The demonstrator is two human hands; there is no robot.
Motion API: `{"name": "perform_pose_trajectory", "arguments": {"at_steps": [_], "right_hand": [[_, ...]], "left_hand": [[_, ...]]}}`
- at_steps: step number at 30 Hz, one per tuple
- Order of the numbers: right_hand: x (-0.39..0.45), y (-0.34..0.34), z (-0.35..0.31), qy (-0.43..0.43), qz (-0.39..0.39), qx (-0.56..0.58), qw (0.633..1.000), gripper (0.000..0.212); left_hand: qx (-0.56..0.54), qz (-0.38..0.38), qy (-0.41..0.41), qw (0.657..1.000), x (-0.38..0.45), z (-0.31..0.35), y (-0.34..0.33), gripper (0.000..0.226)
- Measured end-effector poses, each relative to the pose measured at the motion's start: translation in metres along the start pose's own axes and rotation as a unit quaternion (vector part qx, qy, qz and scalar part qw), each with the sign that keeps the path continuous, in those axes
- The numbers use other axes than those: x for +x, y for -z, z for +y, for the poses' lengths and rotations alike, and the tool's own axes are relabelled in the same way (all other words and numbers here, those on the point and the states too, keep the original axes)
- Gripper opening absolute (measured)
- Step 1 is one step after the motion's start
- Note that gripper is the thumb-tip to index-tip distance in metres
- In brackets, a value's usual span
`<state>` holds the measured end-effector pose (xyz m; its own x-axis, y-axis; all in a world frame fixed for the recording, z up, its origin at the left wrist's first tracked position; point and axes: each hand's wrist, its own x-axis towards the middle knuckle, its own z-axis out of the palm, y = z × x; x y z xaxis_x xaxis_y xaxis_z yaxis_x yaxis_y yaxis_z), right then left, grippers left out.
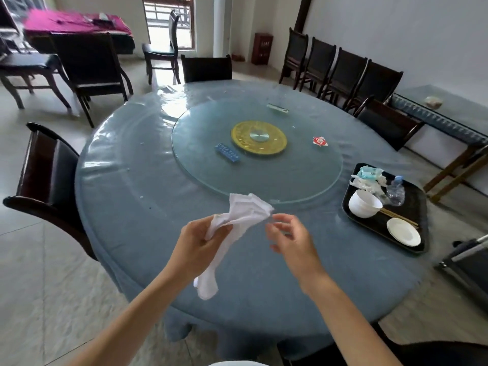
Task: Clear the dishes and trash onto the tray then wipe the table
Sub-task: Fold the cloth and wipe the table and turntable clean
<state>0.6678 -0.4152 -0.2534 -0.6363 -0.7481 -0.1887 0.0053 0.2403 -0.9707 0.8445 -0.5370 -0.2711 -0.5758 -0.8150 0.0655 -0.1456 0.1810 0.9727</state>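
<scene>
My left hand grips a white cloth above the near part of the round blue table; one end of the cloth hangs below the hand. My right hand hovers just right of the cloth's upper corner with fingers apart, not clearly touching it. On the table's right edge lies a black tray holding a white bowl, a white saucer, chopsticks, a crushed plastic bottle and crumpled wrappers.
A glass turntable with a gold centre fills the middle of the table, carrying a blue box, a red packet and a green-white item. Dark chairs ring the table. A side table stands at the right wall.
</scene>
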Motion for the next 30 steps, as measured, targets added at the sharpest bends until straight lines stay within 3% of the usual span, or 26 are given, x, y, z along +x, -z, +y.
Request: {"name": "perform_pose_trajectory", "arguments": {"at_steps": [3,6,9,13,17,24,30], "right_hand": [[-0.008,-0.032,-0.005,-0.009,-0.118,0.072,0.990,0.035],[-0.009,-0.047,-0.005,-0.007,-0.132,0.106,0.986,0.055],[-0.011,-0.053,0.001,0.001,-0.117,0.096,0.988,0.067],[-0.013,-0.056,0.010,0.012,-0.095,0.099,0.990,0.065],[-0.015,-0.052,0.011,0.023,-0.155,0.120,0.980,0.064],[-0.014,-0.052,0.014,0.046,-0.210,0.065,0.974,0.080],[-0.004,-0.048,0.022,0.015,-0.208,0.091,0.974,0.073]], "left_hand": [[-0.004,-0.005,0.002,1.000,-0.001,0.005,-0.012,0.016],[-0.022,-0.061,-0.029,0.998,-0.007,0.009,-0.014,0.017],[-0.068,-0.067,-0.017,0.995,-0.013,0.004,-0.011,0.046],[-0.072,-0.080,-0.020,0.994,-0.016,-0.002,-0.009,0.056],[-0.111,-0.092,0.004,0.990,-0.013,-0.006,0.002,0.058],[-0.108,-0.248,0.000,0.963,-0.012,-0.015,0.018,0.096],[-0.058,-0.271,-0.004,0.961,-0.014,-0.029,0.022,0.114]]}}
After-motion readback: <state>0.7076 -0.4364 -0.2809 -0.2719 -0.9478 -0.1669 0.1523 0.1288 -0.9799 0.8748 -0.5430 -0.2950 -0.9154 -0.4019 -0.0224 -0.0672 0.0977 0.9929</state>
